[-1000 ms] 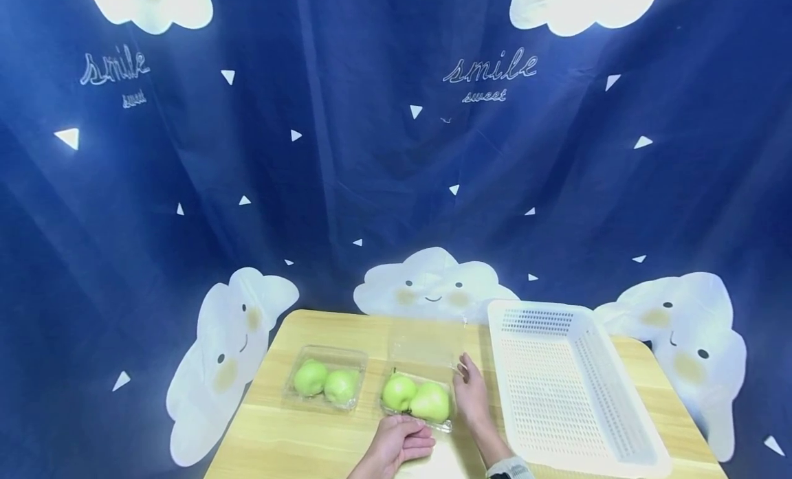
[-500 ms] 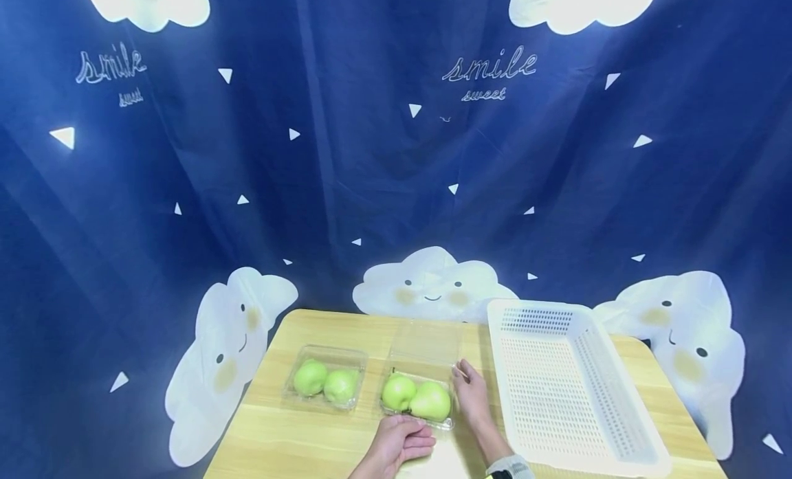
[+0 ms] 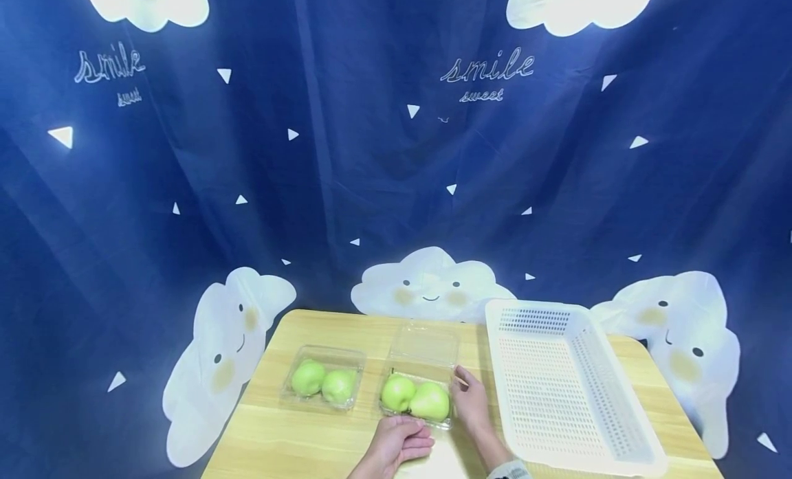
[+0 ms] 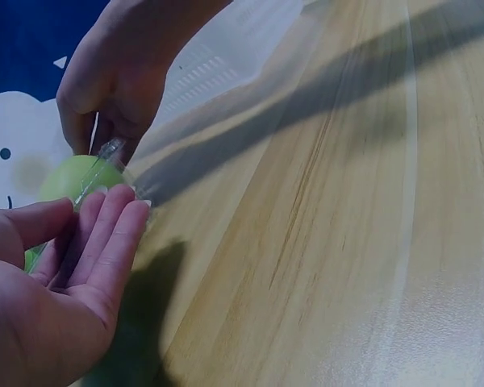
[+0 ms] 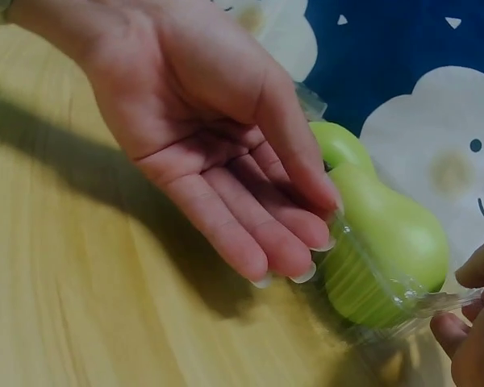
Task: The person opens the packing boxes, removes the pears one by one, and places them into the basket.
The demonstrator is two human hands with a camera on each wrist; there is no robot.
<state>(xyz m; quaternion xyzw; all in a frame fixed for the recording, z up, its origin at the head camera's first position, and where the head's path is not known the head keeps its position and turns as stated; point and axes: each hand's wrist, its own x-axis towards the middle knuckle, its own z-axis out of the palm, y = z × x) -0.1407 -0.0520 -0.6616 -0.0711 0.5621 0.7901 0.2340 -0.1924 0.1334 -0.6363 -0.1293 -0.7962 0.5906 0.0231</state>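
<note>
In the head view an opened clear plastic clamshell box (image 3: 442, 425) stands mid-table, its lid (image 3: 425, 343) folded back behind it. Inside lie a green pear (image 3: 431, 401) and a rounder green fruit (image 3: 398, 392) with a dark stem. My left hand (image 3: 402, 443) pinches the near rim between thumb and fingers, palm facing up in the left wrist view. On the box's right side, my right hand (image 3: 471, 405) has its thumb at the rim and its fingers bent along the wall, gripping the edge. The right wrist view shows the pear (image 5: 395, 234) close beside that thumb.
Left of the box stands a second clear plastic box (image 3: 357, 359) with two green fruits. A white perforated basket (image 3: 640, 424) takes up the right of the wooden table (image 3: 278, 438). Behind the table hangs a blue curtain (image 3: 371, 156) with cloud prints.
The lid has tipped a little farther back. My right hand has slid slightly toward the near side along the box. The left hand has stayed at the near rim.
</note>
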